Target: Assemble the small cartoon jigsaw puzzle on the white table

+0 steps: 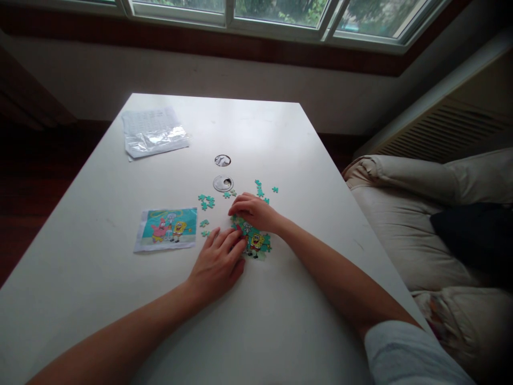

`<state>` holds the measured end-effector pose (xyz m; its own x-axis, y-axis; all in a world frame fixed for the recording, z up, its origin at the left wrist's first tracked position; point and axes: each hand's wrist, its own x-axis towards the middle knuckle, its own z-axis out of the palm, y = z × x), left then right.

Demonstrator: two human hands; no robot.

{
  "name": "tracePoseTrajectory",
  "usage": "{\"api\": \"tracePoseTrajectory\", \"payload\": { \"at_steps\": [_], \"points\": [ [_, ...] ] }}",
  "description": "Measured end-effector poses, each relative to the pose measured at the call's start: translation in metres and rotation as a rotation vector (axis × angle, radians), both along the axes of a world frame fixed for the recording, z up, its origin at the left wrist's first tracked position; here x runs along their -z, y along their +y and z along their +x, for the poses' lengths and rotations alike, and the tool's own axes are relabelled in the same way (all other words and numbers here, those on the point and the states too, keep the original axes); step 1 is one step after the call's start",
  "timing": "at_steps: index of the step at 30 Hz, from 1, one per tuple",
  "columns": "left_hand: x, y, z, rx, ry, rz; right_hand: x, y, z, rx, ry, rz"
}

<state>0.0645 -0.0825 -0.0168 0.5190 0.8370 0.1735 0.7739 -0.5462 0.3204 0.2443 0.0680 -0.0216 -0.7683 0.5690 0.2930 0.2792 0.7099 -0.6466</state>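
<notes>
A partly joined jigsaw puzzle [256, 243] with cartoon figures lies flat on the white table. My left hand [218, 259] rests over its left side, fingers stretched out and a little apart, covering part of the picture. Across the puzzle's upper edge lies my right hand [254, 210], its fingers bent down together at the upper left. Whatever is under those fingertips is hidden. Loose turquoise puzzle pieces [207, 202] are scattered left of and above the hands. A reference picture [170, 227] of the same figures, in a clear sleeve, sits to the left.
The white table [300, 331] has two round cable-hole fittings, the nearer one [223, 183] just behind the puzzle. A clear plastic bag with paper [154, 132] lies at the far left. Windows are beyond, and a beige sofa [401, 230] stands along the right edge.
</notes>
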Motion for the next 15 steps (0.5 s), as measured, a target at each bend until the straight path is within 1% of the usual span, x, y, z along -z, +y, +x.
{"api": "tracePoseTrajectory", "payload": {
  "at_steps": [5,9,15],
  "points": [
    [0.0,0.0,-0.001,0.001,-0.011,0.011,-0.004,-0.006,0.001,0.05,-0.07,0.058],
    [-0.001,0.001,0.0,-0.001,-0.011,0.012,-0.008,-0.009,0.002,0.037,-0.128,0.067],
    [-0.003,0.0,0.0,-0.002,0.001,0.003,-0.011,-0.006,0.004,0.0,-0.147,0.053]
  ]
}}
